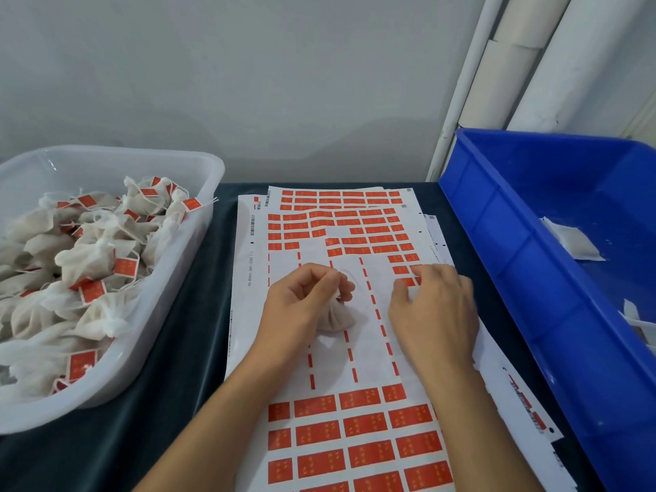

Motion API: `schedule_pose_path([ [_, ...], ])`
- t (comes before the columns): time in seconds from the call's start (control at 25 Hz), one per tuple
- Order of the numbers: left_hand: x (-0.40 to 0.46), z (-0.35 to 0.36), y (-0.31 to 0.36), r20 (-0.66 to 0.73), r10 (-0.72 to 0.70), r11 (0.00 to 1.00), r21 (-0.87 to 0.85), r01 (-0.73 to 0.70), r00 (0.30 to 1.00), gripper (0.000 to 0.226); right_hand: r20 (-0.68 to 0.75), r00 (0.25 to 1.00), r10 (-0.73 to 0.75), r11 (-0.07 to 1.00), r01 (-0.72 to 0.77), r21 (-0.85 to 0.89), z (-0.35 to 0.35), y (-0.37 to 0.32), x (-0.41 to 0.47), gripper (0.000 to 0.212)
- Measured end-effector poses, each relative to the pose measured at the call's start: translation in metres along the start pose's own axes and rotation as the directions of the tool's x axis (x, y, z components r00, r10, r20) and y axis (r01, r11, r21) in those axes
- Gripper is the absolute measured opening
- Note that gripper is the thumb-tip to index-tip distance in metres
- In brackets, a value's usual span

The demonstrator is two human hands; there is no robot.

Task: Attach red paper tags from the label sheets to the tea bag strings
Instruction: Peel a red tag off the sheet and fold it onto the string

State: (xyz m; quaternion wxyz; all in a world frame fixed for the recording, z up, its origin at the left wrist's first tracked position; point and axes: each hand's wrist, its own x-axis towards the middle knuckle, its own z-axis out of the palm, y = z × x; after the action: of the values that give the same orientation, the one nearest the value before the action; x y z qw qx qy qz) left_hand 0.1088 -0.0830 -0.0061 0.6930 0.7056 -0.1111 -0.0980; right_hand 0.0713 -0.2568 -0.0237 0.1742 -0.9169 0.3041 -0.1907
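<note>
A stack of white label sheets (319, 356) with rows of red paper tags (362, 424) lies in the middle of the dark table. My left hand (301, 300) pinches the gathered top of a small white tea bag (335, 317) that rests on the top sheet. My right hand (435, 307) lies palm down on the sheet just right of it, its fingertips on the red tags (404, 269) at the edge of the stripped area. The string of the bag is too thin to make out.
A translucent white tub (209, 179) at the left holds several tea bags with red tags on them. A blue plastic crate (497, 221) at the right holds a few untagged bags (571, 239). A grey wall and white pipes stand behind.
</note>
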Motion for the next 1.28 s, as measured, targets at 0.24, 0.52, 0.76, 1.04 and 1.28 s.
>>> schedule_pose_path([
  [0.24, 0.000, 0.001, -0.001, -0.007, -0.019, 0.999, 0.036, 0.019, 1.000, 0.021, 0.037, 0.999, 0.022, 0.992, -0.018, -0.124, 0.002, -0.003, -0.001, 0.060],
  [0.52, -0.002, 0.005, -0.002, -0.011, -0.023, 0.999, 0.031, 0.024, 1.000, 0.021, 0.037, 0.998, 0.053, 0.996, -0.050, -0.080, -0.002, -0.007, 0.004, 0.051],
  [0.76, -0.003, 0.007, -0.003, -0.015, -0.019, 0.998, 0.064, 0.020, 1.000, 0.021, 0.016, 0.998, 0.058, 0.993, -0.056, -0.107, 0.000, -0.015, 0.003, 0.050],
  [1.04, -0.002, 0.006, -0.004, -0.019, -0.017, 0.997, 0.070, 0.019, 1.000, 0.021, -0.019, 0.999, 0.029, 0.997, -0.031, -0.069, 0.003, -0.017, -0.001, 0.051],
  [1.28, -0.003, 0.006, -0.003, -0.018, -0.023, 0.998, 0.057, 0.024, 1.000, 0.021, -0.042, 0.999, 0.013, 1.000, -0.012, 0.003, 0.004, -0.014, 0.000, 0.041],
])
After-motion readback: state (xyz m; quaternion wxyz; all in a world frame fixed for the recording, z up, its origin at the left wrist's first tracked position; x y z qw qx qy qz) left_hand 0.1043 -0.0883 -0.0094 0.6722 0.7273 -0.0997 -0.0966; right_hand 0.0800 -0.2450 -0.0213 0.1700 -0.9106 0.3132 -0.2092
